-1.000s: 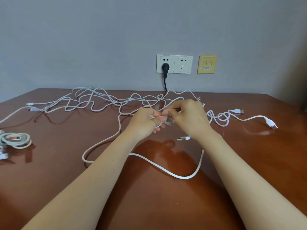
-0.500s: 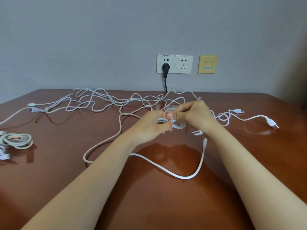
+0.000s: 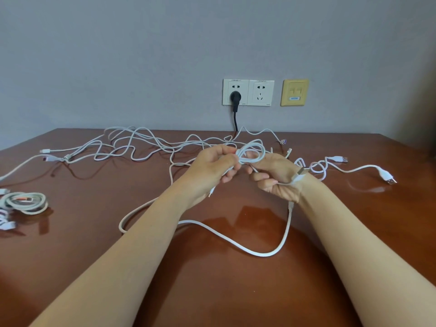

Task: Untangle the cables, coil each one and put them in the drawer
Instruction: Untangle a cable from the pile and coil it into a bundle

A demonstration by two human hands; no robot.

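small label on yellow wall plate too blurred to read, tiny print on sockets illegible

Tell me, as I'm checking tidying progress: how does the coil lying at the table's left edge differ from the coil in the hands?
The left-edge coil lies flat on the table, untouched; the held coil is raised, gripped by the left hand and right hand. The left-edge coil looks wound up whole; the held coil has a plug end sticking out past the right hand. Both are pale looped cables.
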